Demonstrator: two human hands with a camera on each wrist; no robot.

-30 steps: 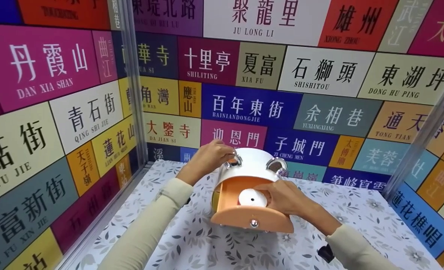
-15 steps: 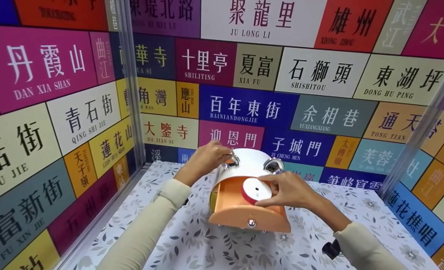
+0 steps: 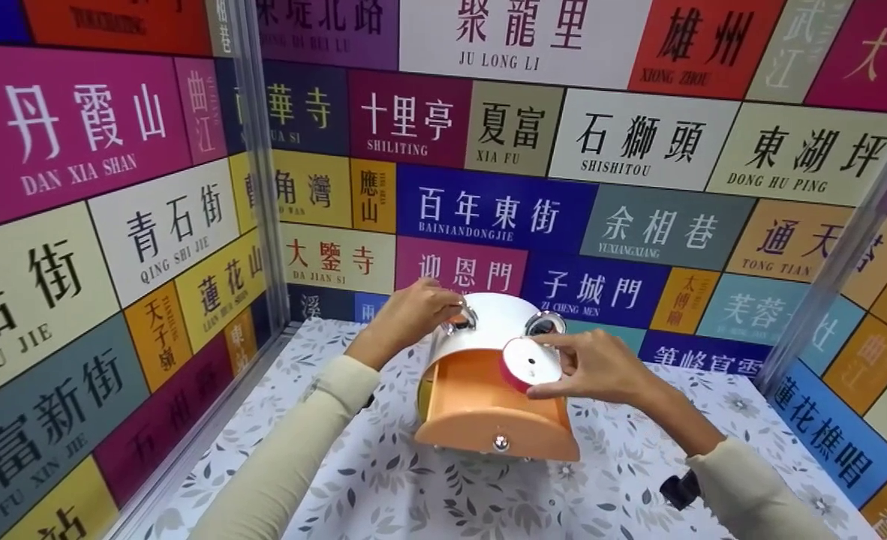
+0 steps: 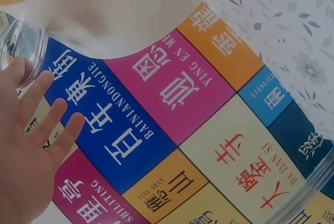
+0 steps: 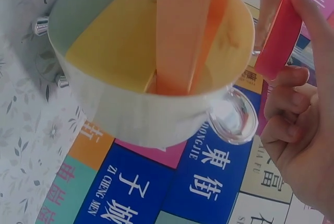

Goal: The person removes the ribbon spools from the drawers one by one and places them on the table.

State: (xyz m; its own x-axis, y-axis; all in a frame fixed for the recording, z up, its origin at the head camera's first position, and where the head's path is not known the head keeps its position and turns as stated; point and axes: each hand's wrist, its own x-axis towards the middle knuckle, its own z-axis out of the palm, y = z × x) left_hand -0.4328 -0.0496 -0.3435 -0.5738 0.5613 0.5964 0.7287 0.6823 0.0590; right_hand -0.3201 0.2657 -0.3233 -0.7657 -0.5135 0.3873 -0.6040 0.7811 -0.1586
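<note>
R hand (image 3: 601,367) pinched red-white disc (image 3: 531,364) at frame centre, just above open orange drawer (image 3: 481,405); L hand (image 3: 406,315), fingers straight, rested on white box (image 3: 500,322) upper left.

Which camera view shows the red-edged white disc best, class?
The head view: the disc shows its white face and red edge, pinched by the right hand. The right wrist view shows only its red edge; the left wrist view misses it.

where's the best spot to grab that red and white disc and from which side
Take the disc by its red rim, fingers on opposite edges, coming from the right side and above. It is flat and round, so only the rim gives purchase. The open orange drawer lies below it and the white box behind. The right hand holds it this way.
</note>
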